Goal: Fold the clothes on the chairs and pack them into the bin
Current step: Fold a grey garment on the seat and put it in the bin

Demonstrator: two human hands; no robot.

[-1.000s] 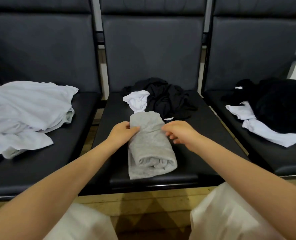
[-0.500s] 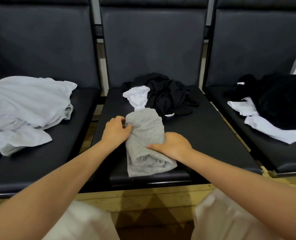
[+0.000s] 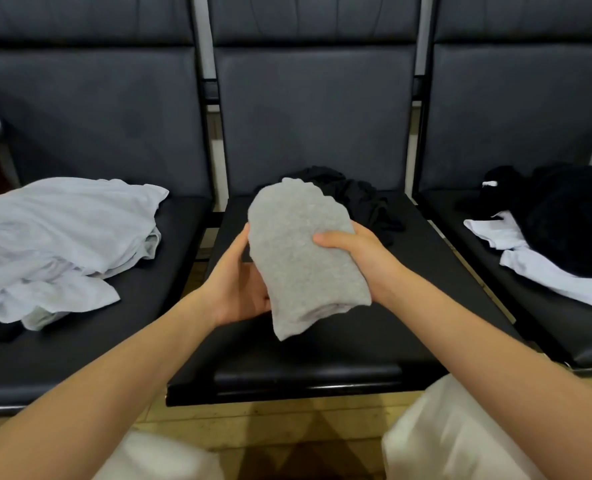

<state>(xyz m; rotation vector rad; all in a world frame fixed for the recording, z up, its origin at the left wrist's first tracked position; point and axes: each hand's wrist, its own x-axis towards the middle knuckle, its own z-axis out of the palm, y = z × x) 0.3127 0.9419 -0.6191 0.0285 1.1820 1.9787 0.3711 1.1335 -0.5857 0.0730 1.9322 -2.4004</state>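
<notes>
Both hands hold one item. Left hand sits under and against the left side of the folded grey garment, palm turned up toward it, fingers hidden beneath the cloth. Right hand clamps the garment's right side, thumb laid across the top face, fingers curled under.

Garment position: centre of frame, lifted clear of the middle chair seat. It is a compact bundle. Long axis runs from the upper centre of the frame down toward the lower centre, slightly tilted, with the rolled layered end nearest the camera and the rounded end pointing at the chair back.

Other clothes, all unfolded: a pale heap at left on the left seat, a black garment just behind the held bundle on the middle seat, a black pile over white cloth at right.

Bin: not in view. Direction from the hands cannot be told.

Judgement: folding of this piece looks done; packing comes next. Both hands flank the long axis about equally, so neither is clearly nearer. Carrying with the axis kept level should stop the loose lower corner from unrolling. Several pieces remain, so the task appears at an early or middle stage.
</notes>
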